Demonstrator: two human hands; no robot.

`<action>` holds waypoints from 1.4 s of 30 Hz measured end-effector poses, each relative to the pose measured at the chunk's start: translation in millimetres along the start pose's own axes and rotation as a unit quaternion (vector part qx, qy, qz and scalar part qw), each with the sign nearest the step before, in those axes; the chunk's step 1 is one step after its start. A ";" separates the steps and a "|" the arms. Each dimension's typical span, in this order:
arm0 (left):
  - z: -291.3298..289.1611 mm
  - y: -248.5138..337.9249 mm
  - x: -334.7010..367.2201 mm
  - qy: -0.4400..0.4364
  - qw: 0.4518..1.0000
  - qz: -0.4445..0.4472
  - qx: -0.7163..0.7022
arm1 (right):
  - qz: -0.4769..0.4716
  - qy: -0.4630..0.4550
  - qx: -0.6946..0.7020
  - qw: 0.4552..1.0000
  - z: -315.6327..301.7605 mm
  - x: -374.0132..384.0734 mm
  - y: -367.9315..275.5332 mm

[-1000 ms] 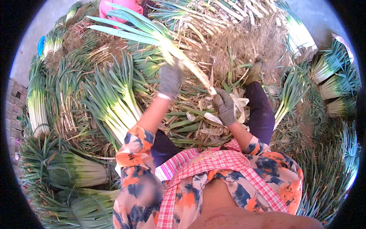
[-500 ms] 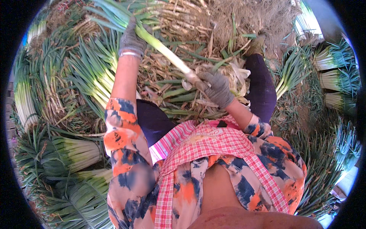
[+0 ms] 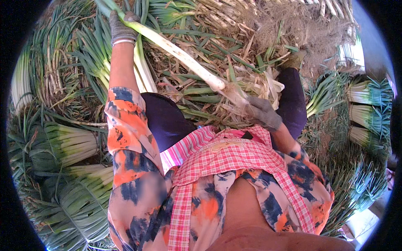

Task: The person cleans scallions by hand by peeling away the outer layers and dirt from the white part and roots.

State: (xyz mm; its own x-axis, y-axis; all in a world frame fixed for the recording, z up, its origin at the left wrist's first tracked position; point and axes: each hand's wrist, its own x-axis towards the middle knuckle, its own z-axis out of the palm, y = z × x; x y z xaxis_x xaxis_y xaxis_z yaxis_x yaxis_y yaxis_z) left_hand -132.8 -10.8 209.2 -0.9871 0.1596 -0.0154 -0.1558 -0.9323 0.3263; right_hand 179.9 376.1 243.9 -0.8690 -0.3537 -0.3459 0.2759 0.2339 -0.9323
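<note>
A long green onion (image 3: 180, 55) slants across the space in front of me, its leaves at the upper left and its white end at the lower right. My gloved left hand (image 3: 124, 31) is closed around it where green turns to white. Beyond the white end, my gloved right hand (image 3: 263, 113) is closed on pale, dry outer skin (image 3: 235, 95) that trails off the stalk. The fingertips of that hand are partly hidden. Below my left hand, more green onions (image 3: 144, 69) lie against my left forearm and knee.
Dry peelings and leaf scraps (image 3: 197, 90) litter the ground between my legs. Unpeeled onions with shaggy roots (image 3: 289, 25) are heaped ahead. Bundled onions (image 3: 75, 142) lie at the left, and several bundles (image 3: 362, 115) sit at the far right. A small bunch (image 3: 320, 98) rests beside my right knee.
My hands have moved farther apart, the left toward the upper left and the right downward and right. The skin has slid off the white end, baring more of the stalk.
</note>
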 end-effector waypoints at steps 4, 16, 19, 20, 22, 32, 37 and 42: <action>13.6 -11.7 -15.6 0.148 0.976 0.131 0.089 | 0.087 0.103 -0.029 0.990 -57.4 -24.5 67.1; 84.6 -65.6 -32.8 0.321 0.918 0.186 0.141 | -0.443 0.432 -0.362 0.697 33.6 148.7 -41.9; 87.6 -83.2 -39.9 0.285 0.937 0.160 0.122 | -0.294 0.403 -0.354 0.791 56.7 184.6 -56.0; 83.6 -80.6 -38.3 0.254 0.941 0.173 0.139 | -0.210 0.370 -0.315 0.848 51.2 196.8 -60.8; 93.2 -83.2 -40.9 0.180 0.961 0.154 0.141 | -0.121 0.267 -0.268 0.918 28.3 217.2 -58.9; 80.0 -65.9 -42.2 0.131 0.972 0.167 0.096 | -0.137 0.175 -0.065 0.973 30.2 148.1 -54.0; 67.0 -66.0 -24.5 0.092 0.985 0.128 0.076 | -0.275 0.277 0.029 0.920 14.1 149.9 -34.1; 32.8 -30.1 -11.6 0.116 0.979 0.138 0.098 | -0.045 0.062 0.214 0.974 -39.1 79.9 7.3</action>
State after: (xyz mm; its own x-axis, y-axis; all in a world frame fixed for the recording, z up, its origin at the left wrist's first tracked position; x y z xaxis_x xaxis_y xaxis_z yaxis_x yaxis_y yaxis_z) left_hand -115.5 26.1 230.5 -0.9761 -0.1885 -0.1078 0.1054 -0.8453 0.5238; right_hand 96.4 385.0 213.6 -0.9333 -0.2365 -0.2703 0.3193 -0.2017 -0.9259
